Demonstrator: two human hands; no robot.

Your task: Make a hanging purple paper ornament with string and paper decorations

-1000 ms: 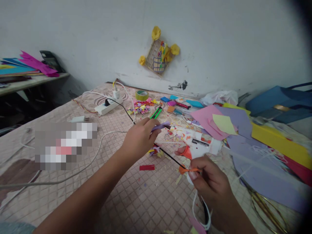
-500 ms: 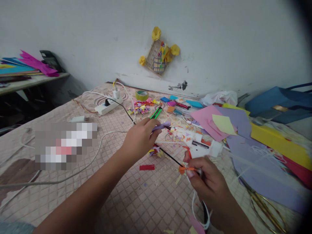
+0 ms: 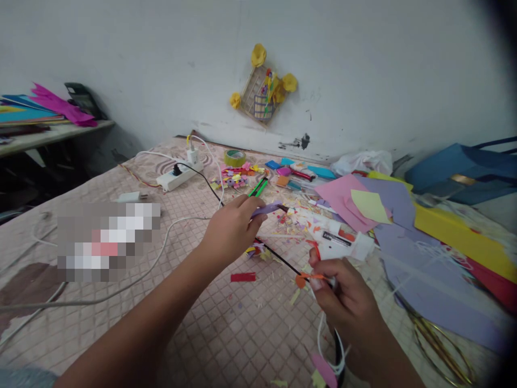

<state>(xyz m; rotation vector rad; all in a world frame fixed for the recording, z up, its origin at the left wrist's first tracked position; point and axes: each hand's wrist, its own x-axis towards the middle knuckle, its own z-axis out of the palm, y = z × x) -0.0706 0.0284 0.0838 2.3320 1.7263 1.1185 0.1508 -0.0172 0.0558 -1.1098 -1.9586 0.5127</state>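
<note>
My left hand [image 3: 232, 226] is closed in a pinch on a purple paper piece [image 3: 266, 208] that looks folded or rolled. The dark nozzle of a white hot glue gun [image 3: 343, 245] points toward this paper, close to its right end. My right hand [image 3: 343, 291] is wrapped round the gun's handle, with the orange trigger [image 3: 315, 249] at the index finger. A small orange paper piece [image 3: 301, 280] shows at the right thumb and fingertips; how it is held is unclear. Beneath the right hand hangs a loop of white cord [image 3: 321, 328].
Behind my left hand lie a green cutter [image 3: 258, 187], a tape roll [image 3: 235, 157] and paper scraps [image 3: 238, 175]. A power strip [image 3: 180, 175] trails cables. Coloured paper sheets [image 3: 428, 280] cover the right side, beside a blue bag [image 3: 460, 172]. A red strip [image 3: 243, 277] lies in front.
The glue gun's nozzle has shifted slightly right, away from the purple paper, and the gun has tilted a little. My left hand has hardly moved.
</note>
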